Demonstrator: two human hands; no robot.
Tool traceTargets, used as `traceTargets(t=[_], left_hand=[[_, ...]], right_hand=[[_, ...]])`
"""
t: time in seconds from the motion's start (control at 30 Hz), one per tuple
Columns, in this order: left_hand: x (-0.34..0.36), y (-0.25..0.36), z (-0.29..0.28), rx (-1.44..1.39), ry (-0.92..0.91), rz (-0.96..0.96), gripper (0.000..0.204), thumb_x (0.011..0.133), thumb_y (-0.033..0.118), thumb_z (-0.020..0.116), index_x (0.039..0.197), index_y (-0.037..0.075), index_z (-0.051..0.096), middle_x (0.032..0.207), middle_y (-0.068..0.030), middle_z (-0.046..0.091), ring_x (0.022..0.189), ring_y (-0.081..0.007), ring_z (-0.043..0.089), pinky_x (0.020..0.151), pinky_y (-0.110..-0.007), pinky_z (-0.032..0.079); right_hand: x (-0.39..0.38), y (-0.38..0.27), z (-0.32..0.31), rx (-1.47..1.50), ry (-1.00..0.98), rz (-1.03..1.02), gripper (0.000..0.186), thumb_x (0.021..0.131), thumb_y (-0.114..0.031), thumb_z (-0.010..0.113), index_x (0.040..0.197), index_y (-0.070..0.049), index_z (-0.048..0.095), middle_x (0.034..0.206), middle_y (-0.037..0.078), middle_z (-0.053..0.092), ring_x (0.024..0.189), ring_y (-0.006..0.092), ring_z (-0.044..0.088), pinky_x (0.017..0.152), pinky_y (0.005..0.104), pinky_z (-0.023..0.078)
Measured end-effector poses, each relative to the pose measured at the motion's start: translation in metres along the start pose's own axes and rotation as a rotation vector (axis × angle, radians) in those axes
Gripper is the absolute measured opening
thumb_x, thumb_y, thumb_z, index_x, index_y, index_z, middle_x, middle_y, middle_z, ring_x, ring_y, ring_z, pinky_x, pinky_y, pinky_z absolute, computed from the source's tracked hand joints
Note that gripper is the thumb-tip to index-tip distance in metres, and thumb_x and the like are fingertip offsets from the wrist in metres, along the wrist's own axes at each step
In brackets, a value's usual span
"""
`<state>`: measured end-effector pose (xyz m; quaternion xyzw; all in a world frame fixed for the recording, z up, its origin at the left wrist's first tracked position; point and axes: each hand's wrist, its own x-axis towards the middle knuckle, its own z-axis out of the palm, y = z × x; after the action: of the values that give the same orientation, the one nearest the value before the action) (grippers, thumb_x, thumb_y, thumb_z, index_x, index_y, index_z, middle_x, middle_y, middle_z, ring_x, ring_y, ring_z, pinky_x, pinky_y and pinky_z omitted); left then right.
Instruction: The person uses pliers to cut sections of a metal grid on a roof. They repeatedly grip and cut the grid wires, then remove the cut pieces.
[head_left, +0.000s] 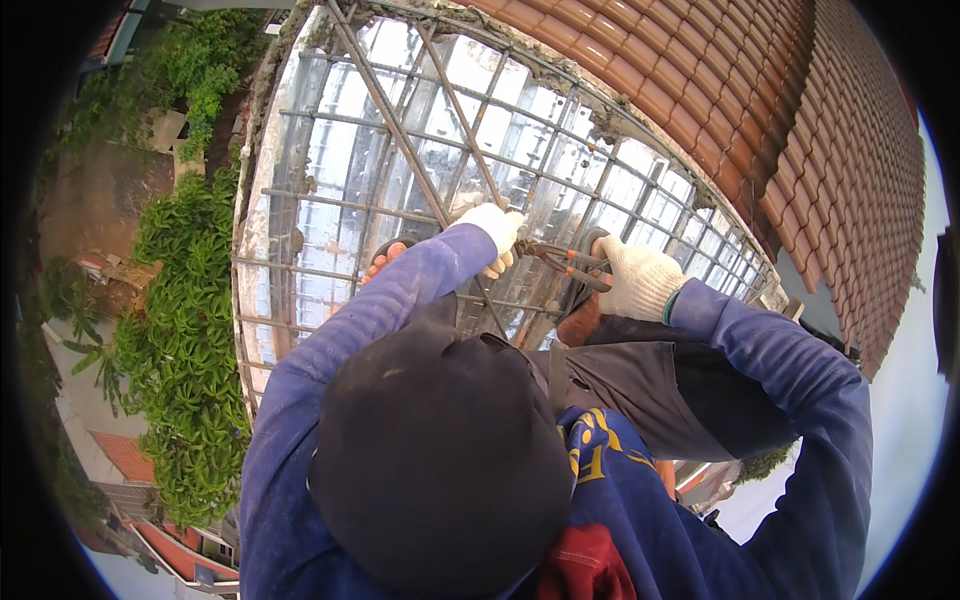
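Note:
My right hand, in a white knit glove, grips the long handles of rusty steel pincers with orange patches on them. The pincers' jaws point left, close against the gloved fingers of my left hand. That hand is closed around a thin steel bar where it crosses the grid; whether it also holds a tie wire is hidden. Beneath both hands lies a grid of reinforcing bars over shiny ribbed metal sheeting. A second, thicker loose bar slants across the grid beside my left wrist.
My sandalled feet rest on the grid, toes showing past my left forearm. A brown tiled roof rises along the far right edge. Left of the rough concrete edge, green treetops and ground lie far below. A dark cap hides the lower middle.

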<state>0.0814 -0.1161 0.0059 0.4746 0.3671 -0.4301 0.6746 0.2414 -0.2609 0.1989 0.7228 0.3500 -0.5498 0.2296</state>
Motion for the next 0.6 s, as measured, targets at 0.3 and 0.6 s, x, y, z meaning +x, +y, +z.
traceTargets(t=[0.3,0.6], left_hand=[[-0.009,-0.001,-0.002,-0.053,-0.008,0.035,0.072,0.113,0.048,0.049,0.099,-0.017,0.077,0.091,-0.0296,0.08,0.073,-0.039,0.081,0.067,-0.046,0.069],[-0.018,0.002,0.0,-0.029,0.033,0.014,0.075,0.112,0.049,0.048,0.101,-0.02,0.077,0.091,-0.0332,0.08,0.075,-0.0408,0.081,0.072,-0.046,0.069]], right_hand=[[0.011,0.007,-0.027,-0.065,-0.076,-0.099,0.06,0.082,-0.027,0.087,0.13,-0.001,0.063,0.109,0.025,0.08,0.107,0.0453,0.079,0.091,0.0531,0.062],[0.018,0.041,-0.014,-0.311,0.375,-0.409,0.045,0.086,-0.024,0.086,0.122,-0.005,0.068,0.109,0.015,0.071,0.099,0.0414,0.077,0.086,0.0537,0.063]])
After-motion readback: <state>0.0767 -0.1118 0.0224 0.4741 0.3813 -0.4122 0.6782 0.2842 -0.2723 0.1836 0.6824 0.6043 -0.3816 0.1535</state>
